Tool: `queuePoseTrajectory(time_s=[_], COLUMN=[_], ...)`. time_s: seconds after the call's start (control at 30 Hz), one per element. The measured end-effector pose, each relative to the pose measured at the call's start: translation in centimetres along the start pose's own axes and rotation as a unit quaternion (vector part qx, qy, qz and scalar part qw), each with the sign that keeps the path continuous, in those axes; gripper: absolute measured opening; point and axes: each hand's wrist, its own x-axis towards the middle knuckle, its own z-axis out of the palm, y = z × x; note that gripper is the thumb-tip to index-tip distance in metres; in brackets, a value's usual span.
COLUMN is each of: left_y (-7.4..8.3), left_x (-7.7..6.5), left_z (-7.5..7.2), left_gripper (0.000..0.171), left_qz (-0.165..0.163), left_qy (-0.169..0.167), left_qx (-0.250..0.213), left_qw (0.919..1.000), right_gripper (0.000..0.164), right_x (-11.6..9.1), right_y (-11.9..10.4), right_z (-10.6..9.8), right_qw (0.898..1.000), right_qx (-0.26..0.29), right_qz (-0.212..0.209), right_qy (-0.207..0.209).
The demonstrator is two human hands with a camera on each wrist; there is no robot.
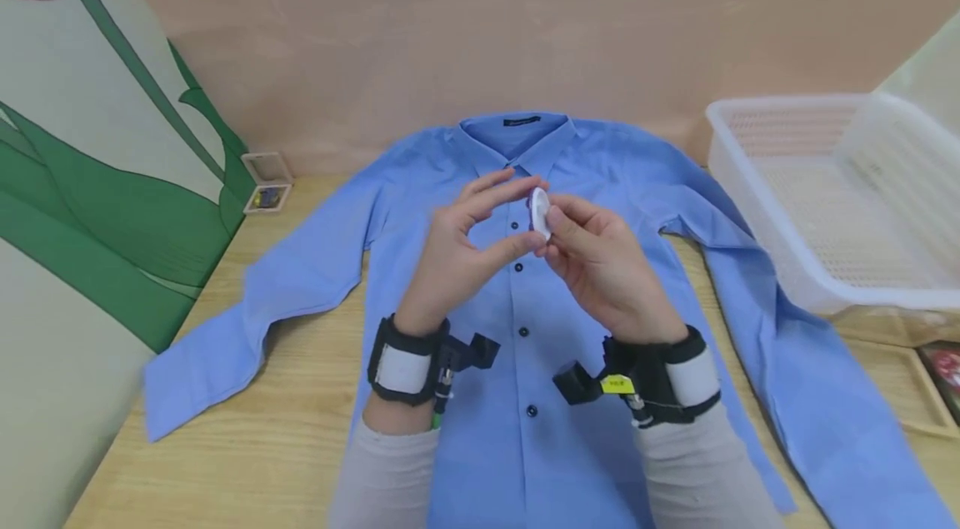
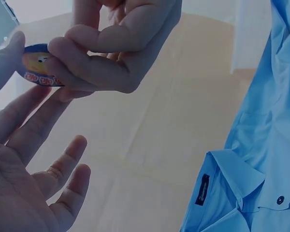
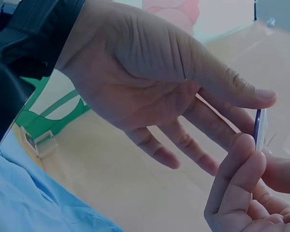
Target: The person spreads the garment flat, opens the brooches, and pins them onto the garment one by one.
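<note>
A small round pin badge (image 1: 539, 214) is held upright above the chest of a blue shirt (image 1: 480, 329). My left hand (image 1: 465, 242) pinches its rim between thumb and fingertips. From the other side, my right hand (image 1: 607, 262) grips it near the white back. Its cartoon front, yellow and dark blue, shows on the badge (image 2: 36, 65) in the left wrist view. Seen edge-on in the right wrist view, the badge (image 3: 259, 128) has a thin pin standing out behind it. The shirt lies spread face up, collar at the far end and sleeves out to both sides.
A white plastic basket (image 1: 813, 291) stands at the right, beside the shirt's sleeve. At the back left sits a small open case (image 1: 267, 182) with something small inside. A wooden tray (image 1: 900, 383) lies at the right edge. Beneath the shirt is a wooden table (image 1: 277, 429).
</note>
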Motion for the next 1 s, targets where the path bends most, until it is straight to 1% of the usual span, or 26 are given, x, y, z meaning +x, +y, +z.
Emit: queuePoseTrajectory(time_s=[0.1, 0.2, 0.3, 0.37, 0.4, 0.47, 0.5, 0.57, 0.63, 0.7, 0.8, 0.83, 0.87, 0.9, 1.0], left_y=[-0.3, -0.5, -0.7, -0.9, -1.0, -1.4, -1.6, -2.2, -2.5, -2.4, -2.3, -2.3, -2.7, -3.2, -4.6], left_x=[-0.1, -0.1, 0.1, 0.2, 0.2, 0.4, 0.5, 0.9, 1.3, 1.6, 1.8, 1.8, 1.8, 1.8, 1.8], left_z=[0.2, 0.1, -0.1, -0.2, -0.3, -0.5, -0.6, -0.8, -1.2, -1.7, -2.3, -2.5, -2.6, -2.6, -2.6], left_gripper=[0.047, 0.046, 0.046, 0.046, 0.046, 0.046, 0.045, 0.045, 0.044, 0.043, 0.041, 0.041, 0.04, 0.04, 0.039], left_qz=[-0.011, -0.01, -0.004, -0.002, -0.002, -0.004, -0.009, -0.017, -0.031, -0.049, -0.074, -0.085, -0.093, -0.099, -0.134], left_qy=[-0.001, 0.001, 0.004, 0.008, 0.009, 0.01, 0.01, 0.01, 0.012, 0.017, 0.028, 0.032, 0.035, 0.038, 0.047], left_qx=[0.005, 0.014, 0.02, 0.021, 0.019, 0.017, 0.015, 0.01, 0.011, 0.005, -0.008, -0.013, -0.018, -0.021, -0.024], left_qw=[0.9999, 0.9999, 0.9998, 0.9997, 0.9998, 0.9998, 0.9998, 0.9997, 0.9994, 0.9986, 0.9968, 0.9958, 0.9949, 0.9942, 0.9896], right_gripper=[0.024, 0.023, 0.022, 0.022, 0.023, 0.027, 0.029, 0.034, 0.037, 0.038, 0.033, 0.031, 0.03, 0.03, 0.029], right_x=[0.1, 0.4, 0.7, 0.9, 0.9, 1.0, 1.0, 1.2, 1.7, 2.5, 4.0, 4.5, 5.0, 5.6, 7.1], right_y=[0.2, 0.5, 0.6, 0.5, 0.6, 0.6, 0.6, 0.5, 0.3, 0.1, -0.1, -0.1, -0.1, 0.0, 0.2], right_z=[-0.3, -0.5, -0.7, -0.9, -1.1, -1.7, -2.1, -2.8, -3.3, -3.5, -3.3, -3.2, -3.2, -3.3, -3.6], right_qw=[1.0, 1.0, 0.999, 0.996, 0.993, 0.981, 0.973, 0.953, 0.936, 0.921, 0.903, 0.898, 0.894, 0.891, 0.883], right_qx=[0.006, -0.005, -0.042, -0.088, -0.119, -0.19, -0.227, -0.298, -0.347, -0.383, -0.423, -0.433, -0.44, -0.447, -0.465], right_qz=[0.011, 0.02, 0.022, 0.022, 0.02, 0.013, 0.009, 0.005, 0.007, 0.012, 0.02, 0.02, 0.021, 0.021, 0.018], right_qy=[0.0, -0.002, 0.0, 0.007, 0.012, 0.027, 0.036, 0.052, 0.063, 0.069, 0.072, 0.073, 0.074, 0.074, 0.065])
